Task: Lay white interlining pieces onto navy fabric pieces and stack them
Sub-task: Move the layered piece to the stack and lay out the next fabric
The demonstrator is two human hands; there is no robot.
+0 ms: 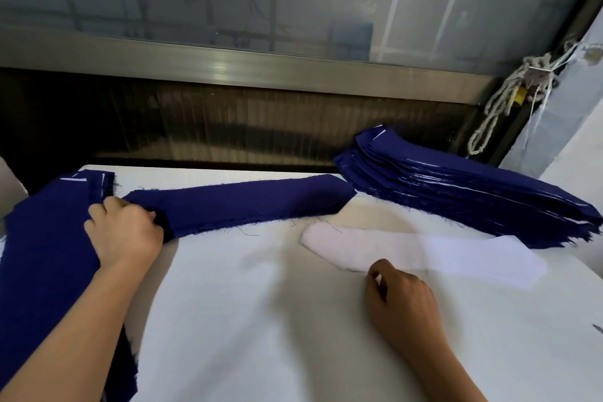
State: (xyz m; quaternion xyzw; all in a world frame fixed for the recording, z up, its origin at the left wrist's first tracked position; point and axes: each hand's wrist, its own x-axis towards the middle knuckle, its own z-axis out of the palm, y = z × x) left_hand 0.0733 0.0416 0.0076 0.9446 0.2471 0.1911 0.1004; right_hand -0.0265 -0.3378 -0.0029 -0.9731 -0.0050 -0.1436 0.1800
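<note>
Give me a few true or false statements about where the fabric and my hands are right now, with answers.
1. The left hand grips one end of a navy piece. True.
2. The white interlining already lies on that navy piece. False: it lies on the table, apart from it.
3. A navy stack sits at the far right. True.
4. The right hand rests on the navy stack. False: it is at the interlining's near edge.

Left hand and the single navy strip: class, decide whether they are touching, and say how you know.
Touching. The head view shows the left hand gripping the left end of the navy strip, fingers curled over the cloth.
</note>
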